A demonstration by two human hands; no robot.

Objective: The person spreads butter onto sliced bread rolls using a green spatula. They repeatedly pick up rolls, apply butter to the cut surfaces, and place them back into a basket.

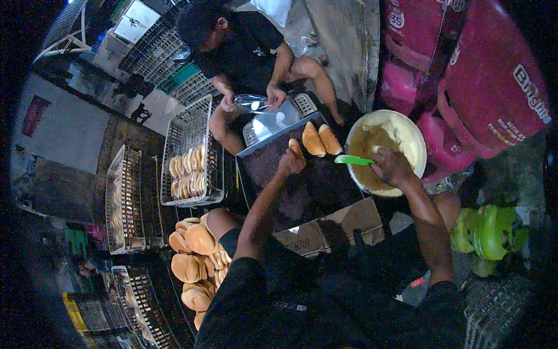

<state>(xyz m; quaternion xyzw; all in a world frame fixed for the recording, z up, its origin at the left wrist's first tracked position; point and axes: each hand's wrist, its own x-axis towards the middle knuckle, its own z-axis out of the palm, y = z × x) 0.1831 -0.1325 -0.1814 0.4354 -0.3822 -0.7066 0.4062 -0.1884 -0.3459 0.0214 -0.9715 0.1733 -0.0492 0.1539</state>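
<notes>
My left hand (pixel 292 162) holds an elongated bread roll (pixel 296 147) above the dark brown board (pixel 267 176). Two more bread rolls, one at the left (pixel 313 138) and one at the right (pixel 330 139), lie side by side on that board. My right hand (pixel 392 166) grips a green plastic spreading knife (pixel 354 160), its blade pointing left past the rim of a round white tub (pixel 422 152). Pale yellow cream (pixel 403 131) coats the inside of the tub. The handle is mostly hidden in my fingers.
Opposite me sits a person (pixel 248 52) handling a clear plastic bag (pixel 250 103) over a tray with plastic film (pixel 274 124). A white crate (pixel 214 131) of packed rolls stands left. Unpacked buns (pixel 200 240) pile by my left leg. Pink (pixel 488 87) and green gas cylinders (pixel 492 233) stand right.
</notes>
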